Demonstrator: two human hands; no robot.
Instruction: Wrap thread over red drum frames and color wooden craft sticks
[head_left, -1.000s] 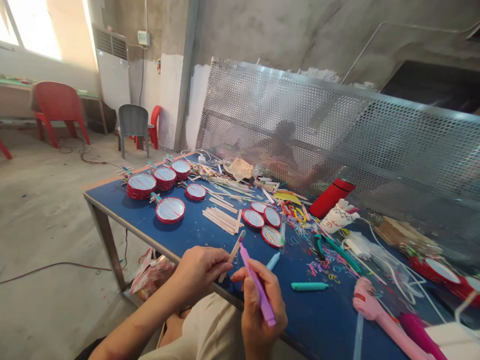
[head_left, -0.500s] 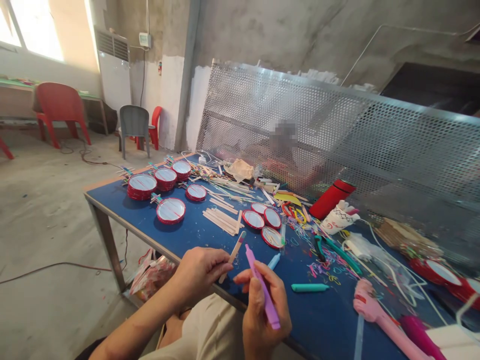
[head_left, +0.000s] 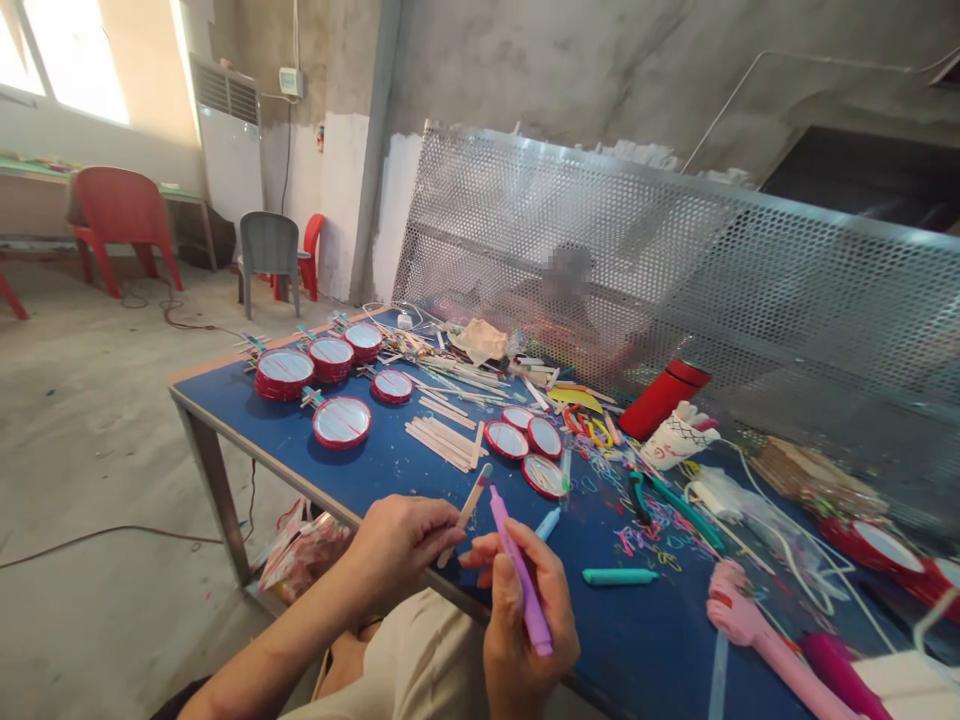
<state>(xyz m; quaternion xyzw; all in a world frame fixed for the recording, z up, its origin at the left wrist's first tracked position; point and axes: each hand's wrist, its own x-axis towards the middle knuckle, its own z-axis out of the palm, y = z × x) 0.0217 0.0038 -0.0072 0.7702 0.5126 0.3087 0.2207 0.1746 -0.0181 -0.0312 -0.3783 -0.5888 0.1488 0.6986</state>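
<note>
My left hand [head_left: 412, 540] pinches a wooden craft stick [head_left: 474, 497] near the table's front edge, its upper end coloured dark purple and blue-grey. In my right hand [head_left: 529, 610] is a purple marker [head_left: 523, 585], held like a pen, its tip close beside the coloured end of the stick. Whether tip and stick touch I cannot tell. Just beyond my right hand lies a light blue marker [head_left: 549, 523], and to its right a teal marker [head_left: 619, 577]. A row of plain craft sticks [head_left: 441, 442] rests farther back on the blue table [head_left: 397, 470].
Small round red-rimmed drums [head_left: 342, 422] stand at the left, and more red-rimmed discs [head_left: 544, 475] lie mid-table. At right are pliers [head_left: 679, 510], coloured rubber bands [head_left: 645, 535], a red bottle [head_left: 664, 398], a white cup [head_left: 681, 436] and a pink tool [head_left: 772, 635]. A perforated metal panel [head_left: 480, 220] borders the back.
The purple marker and my right hand have shifted slightly up and left, bringing the tip nearer the coloured end of the stick. My left hand is nearly unmoved.
</note>
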